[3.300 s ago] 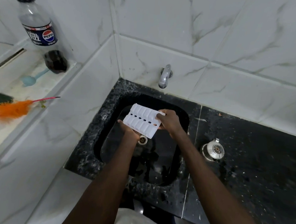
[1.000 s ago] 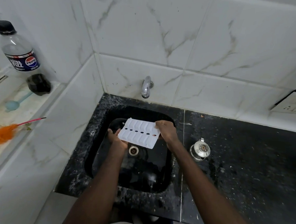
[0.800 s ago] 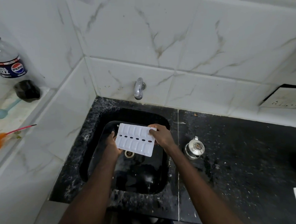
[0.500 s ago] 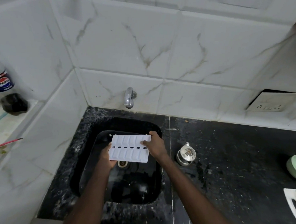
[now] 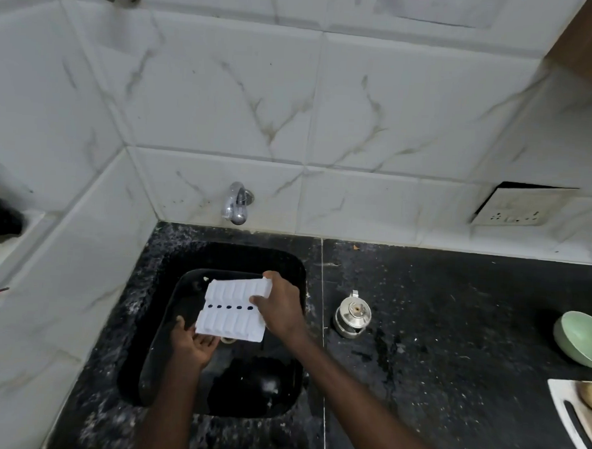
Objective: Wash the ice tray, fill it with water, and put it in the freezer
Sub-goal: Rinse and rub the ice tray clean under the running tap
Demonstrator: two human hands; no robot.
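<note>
The white plastic ice tray (image 5: 232, 310), probably light, stiff and slippery when wet, hangs over the black sink (image 5: 287, 263), right hand (image 5: 280, 311) pinching its right edge, open left hand (image 5: 194, 345) underneath.

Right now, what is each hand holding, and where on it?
The right hand grips the ice tray by its right end. The left hand holds nothing; it is open under the near-left corner.
</note>
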